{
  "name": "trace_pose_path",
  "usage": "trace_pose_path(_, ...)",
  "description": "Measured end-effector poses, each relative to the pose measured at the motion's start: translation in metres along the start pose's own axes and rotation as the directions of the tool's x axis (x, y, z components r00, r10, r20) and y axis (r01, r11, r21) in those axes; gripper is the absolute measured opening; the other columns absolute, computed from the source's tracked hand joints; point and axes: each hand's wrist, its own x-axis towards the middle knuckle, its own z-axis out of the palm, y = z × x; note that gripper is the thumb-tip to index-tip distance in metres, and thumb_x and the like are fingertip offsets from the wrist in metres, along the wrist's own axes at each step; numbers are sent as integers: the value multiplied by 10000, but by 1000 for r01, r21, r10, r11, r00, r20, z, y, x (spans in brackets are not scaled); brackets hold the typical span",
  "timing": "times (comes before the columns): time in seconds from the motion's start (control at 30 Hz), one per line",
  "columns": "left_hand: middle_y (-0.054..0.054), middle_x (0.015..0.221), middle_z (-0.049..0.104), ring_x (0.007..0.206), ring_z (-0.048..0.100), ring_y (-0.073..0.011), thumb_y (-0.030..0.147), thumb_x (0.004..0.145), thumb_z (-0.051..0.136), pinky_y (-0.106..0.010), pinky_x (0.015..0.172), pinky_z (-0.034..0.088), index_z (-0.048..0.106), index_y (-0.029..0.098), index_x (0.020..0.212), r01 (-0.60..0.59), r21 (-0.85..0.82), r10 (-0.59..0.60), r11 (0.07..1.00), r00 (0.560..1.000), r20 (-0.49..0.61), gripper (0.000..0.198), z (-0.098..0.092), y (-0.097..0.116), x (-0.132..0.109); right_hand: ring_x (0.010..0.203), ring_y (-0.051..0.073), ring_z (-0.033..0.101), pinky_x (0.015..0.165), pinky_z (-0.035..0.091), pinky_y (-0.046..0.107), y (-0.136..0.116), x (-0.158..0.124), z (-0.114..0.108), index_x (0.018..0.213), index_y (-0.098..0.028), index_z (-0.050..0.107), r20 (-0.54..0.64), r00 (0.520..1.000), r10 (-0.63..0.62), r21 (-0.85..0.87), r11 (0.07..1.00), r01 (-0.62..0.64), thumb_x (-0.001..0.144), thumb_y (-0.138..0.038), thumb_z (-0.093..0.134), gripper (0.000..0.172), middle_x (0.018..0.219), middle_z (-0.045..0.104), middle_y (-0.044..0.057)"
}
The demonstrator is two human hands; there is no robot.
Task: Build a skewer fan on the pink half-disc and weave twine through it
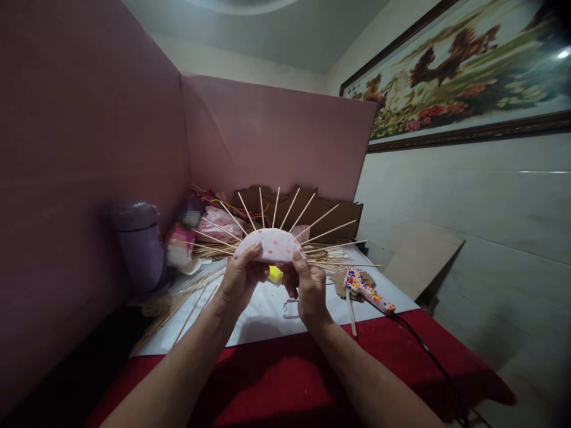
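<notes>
Raised above the table is a half-round panel [273,244] covered in pale pink cloth with red dots. Thin wooden sticks [246,211] fan out from its curved edge like rays. My left hand [243,270] grips the panel's lower left corner, thumb on the front face and fingers behind. At the lower right corner my right hand [307,285] holds it the same way, its thumb pressed on the cloth. Between the hands, a bright yellow thing [275,275] shows below the panel; I cannot make out its kind.
A flower-patterned glue gun [368,291] with a glue stick and black cord lies at right on cardboard. Loose sticks [178,315] lie at left beside a purple bin [140,249]. Brown cardboard [339,217] and dotted cloth [223,224] are piled behind. White sheeting [263,321] covers red cloth [267,386].
</notes>
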Motion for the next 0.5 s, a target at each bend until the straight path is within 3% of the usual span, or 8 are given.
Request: trace_pose_path(0.5,-6,595,645,394,491,-67,289,688,696,-185,395,377,637,121,838,7,4,-7,1000,1000,-11,233,-1,0,1,301,63,372,312,215,214,3,0,-1,595,-128,632,-4,999,39,17,999,-39,807,-537,549,468,444,574,14)
